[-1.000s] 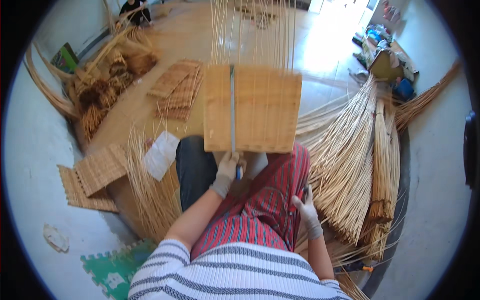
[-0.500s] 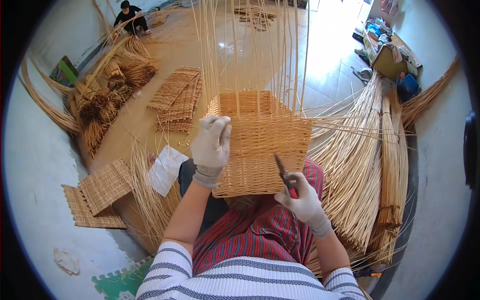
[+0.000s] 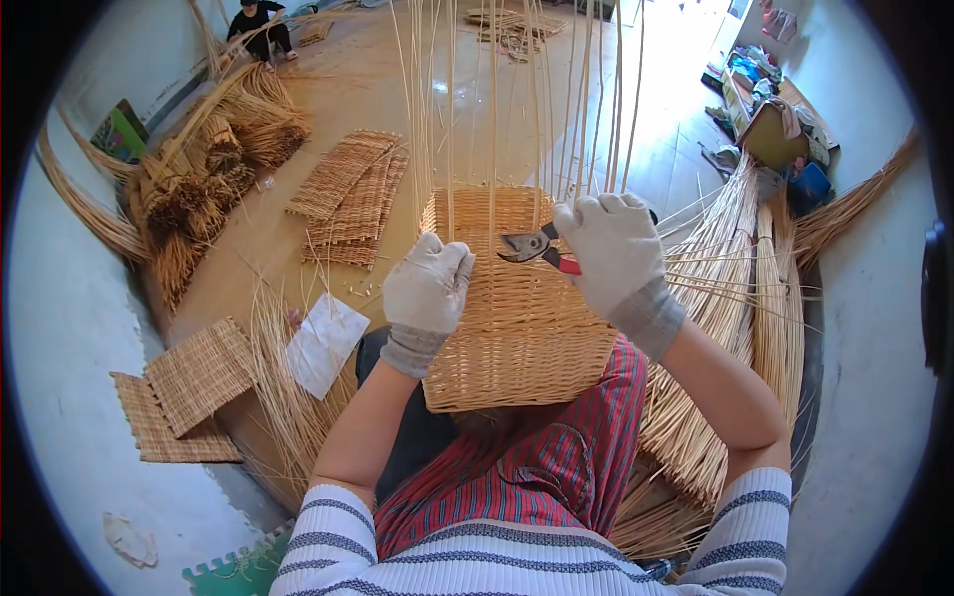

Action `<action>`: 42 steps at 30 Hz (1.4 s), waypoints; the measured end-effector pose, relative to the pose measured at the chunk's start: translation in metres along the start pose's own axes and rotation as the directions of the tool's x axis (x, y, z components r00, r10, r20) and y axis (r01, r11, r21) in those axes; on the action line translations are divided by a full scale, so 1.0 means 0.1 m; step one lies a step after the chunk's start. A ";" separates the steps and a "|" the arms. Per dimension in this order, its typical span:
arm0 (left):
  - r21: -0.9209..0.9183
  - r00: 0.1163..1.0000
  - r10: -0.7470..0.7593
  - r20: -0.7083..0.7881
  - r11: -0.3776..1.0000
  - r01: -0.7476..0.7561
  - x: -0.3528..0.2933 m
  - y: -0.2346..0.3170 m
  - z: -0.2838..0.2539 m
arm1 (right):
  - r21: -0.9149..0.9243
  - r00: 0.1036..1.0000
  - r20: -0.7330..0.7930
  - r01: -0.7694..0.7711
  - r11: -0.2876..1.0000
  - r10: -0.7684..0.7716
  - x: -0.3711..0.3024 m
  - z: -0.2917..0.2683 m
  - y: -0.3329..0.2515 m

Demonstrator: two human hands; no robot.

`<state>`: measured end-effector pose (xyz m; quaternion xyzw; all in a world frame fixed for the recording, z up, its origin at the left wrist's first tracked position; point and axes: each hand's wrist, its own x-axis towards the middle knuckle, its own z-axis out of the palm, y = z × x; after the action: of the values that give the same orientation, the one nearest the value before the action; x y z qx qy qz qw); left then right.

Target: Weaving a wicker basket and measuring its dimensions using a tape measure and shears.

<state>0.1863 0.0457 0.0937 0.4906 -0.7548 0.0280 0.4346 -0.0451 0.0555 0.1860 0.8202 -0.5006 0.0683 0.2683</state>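
Observation:
A half-woven wicker basket [image 3: 517, 343] rests against my lap, its near wall facing me and long upright stakes [image 3: 493, 129] rising from the rim. My left hand [image 3: 425, 298], in a pale work glove, is closed at the near-left corner of the rim, pinching it; its fingertips partly hide what lies between them. Pruning shears [image 3: 527, 245] with red handles sit in my gloved right hand [image 3: 618, 256], raised in front of the basket's right side. Their blades are parted and point left, toward my left hand, just before the near rim and apart from that hand.
Bundles of pale wicker rods [image 3: 711, 368] lie at my right, with loose ends crossing near the basket. Woven panels [image 3: 353, 199] and a white sheet [image 3: 326, 345] lie on the floor to the left. Darker bundles [image 3: 214, 179] line the left wall, where a person [image 3: 260, 30] crouches far off.
My right hand has risen with the pruning shears from the basket's lower right to its rim, and the blades have swung leftward. My left hand has shifted slightly down and right.

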 end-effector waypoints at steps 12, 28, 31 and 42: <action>0.042 0.981 0.188 -0.043 0.982 -0.186 0.04 0.15 0.00 | 0.675 0.703 0.650 -0.709 0.207 0.290 -1.13 -0.02 -0.35; 0.141 0.977 0.099 0.190 0.982 -0.127 0.18 0.32 0.13 | 0.696 0.623 0.717 -0.612 -0.376 0.313 -1.33 0.73 -0.71; 0.080 0.980 0.123 0.155 0.987 -0.136 0.19 0.26 0.15 | 0.631 0.640 0.733 -0.512 -0.583 0.232 -1.33 0.66 -0.65; 0.042 0.980 0.125 0.156 0.990 -0.133 0.12 0.28 0.15 | 0.775 0.744 0.632 -0.597 -0.209 0.218 -1.17 0.62 -0.92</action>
<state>0.1532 0.0442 0.1035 0.4526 -0.8151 0.0382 0.3596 -0.0336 0.1483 0.0544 0.5359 -0.5676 0.3725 -0.5019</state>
